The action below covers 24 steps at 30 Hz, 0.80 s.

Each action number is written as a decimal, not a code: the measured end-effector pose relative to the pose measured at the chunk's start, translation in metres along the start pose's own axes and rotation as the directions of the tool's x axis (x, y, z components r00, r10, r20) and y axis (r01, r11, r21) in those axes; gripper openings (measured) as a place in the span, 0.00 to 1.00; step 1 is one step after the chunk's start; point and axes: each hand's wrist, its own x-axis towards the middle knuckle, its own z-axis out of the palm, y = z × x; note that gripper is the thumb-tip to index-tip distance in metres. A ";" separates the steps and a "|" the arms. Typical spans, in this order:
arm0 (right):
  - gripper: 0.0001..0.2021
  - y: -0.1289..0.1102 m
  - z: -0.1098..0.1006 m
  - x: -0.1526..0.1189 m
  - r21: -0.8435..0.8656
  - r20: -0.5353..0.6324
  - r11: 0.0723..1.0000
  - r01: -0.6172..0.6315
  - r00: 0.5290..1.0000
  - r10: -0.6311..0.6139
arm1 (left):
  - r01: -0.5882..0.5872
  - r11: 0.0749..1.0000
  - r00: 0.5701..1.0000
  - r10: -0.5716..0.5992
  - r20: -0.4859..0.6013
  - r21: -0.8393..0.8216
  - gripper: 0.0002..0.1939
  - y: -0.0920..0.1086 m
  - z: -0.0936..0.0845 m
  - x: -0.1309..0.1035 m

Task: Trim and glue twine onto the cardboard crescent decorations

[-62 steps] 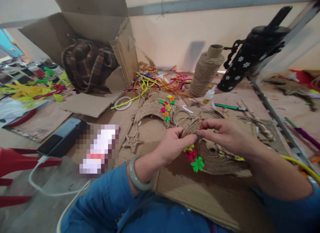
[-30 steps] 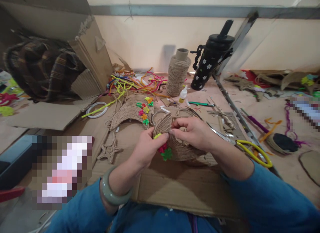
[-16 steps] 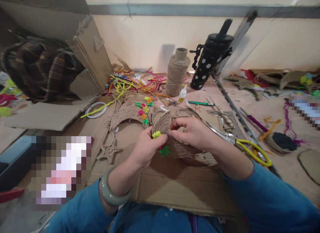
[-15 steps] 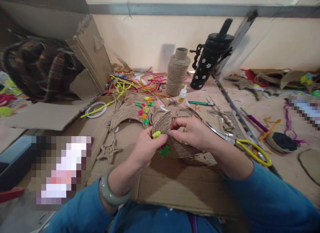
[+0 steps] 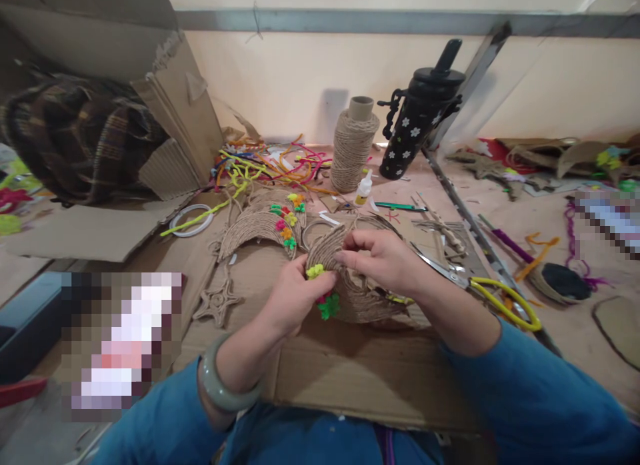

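Observation:
A twine-wrapped crescent [image 5: 325, 250] is held upright over the cardboard, with yellow, pink and green fuzzy flowers [image 5: 329, 306] on its lower part. My left hand [image 5: 293, 295] is closed around its left side, thumb beside the yellow flower. On the inner edge, the thumb and forefinger of my right hand [image 5: 377, 258] are pinched together; anything small between the fingertips is hidden. Below my right hand lies more coiled twine work [image 5: 373, 308], partly covered. Another twine crescent [image 5: 255, 228] with coloured flowers and a twine star [image 5: 219, 304] lie to the left.
Yellow-handled scissors [image 5: 505, 302] lie right of my right hand. Behind stand a twine spool [image 5: 354, 152], a small glue bottle [image 5: 364, 188] and a black flowered tumbler [image 5: 417, 125]. Pipe cleaners [image 5: 270, 162] are heaped at the back. An open cardboard box [image 5: 180, 112] stands at left.
Both hands keep their grip, with the crescent barely shifted. More of the coiled twine work and a bit of yellow show beneath my right wrist. The view has moved slightly.

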 end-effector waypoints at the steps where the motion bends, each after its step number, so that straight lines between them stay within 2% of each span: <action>1: 0.08 0.000 0.001 0.000 0.003 0.002 1.000 0.002 1.000 -0.002 | 0.006 1.000 1.000 -0.006 0.003 -0.003 0.11 0.000 0.000 0.000; 7: 0.11 0.008 0.006 0.002 0.040 0.000 0.999 0.010 1.000 -0.010 | 0.026 0.999 1.000 -0.027 -0.001 -0.035 0.13 0.001 -0.001 0.001; 13: 0.15 0.011 -0.003 0.004 0.058 0.041 0.998 0.021 0.999 -0.024 | 0.021 0.998 1.000 -0.021 0.002 -0.055 0.13 0.003 -0.001 0.001; 20: 0.08 0.006 0.003 0.001 -0.043 0.025 0.998 0.051 0.998 -0.050 | 0.021 0.999 1.000 -0.021 -0.004 -0.041 0.14 0.001 -0.001 0.002; 24: 0.12 0.011 0.003 0.002 -0.104 0.020 0.988 0.114 0.993 -0.113 | 0.020 0.999 1.000 -0.020 -0.004 -0.030 0.13 0.001 -0.001 0.002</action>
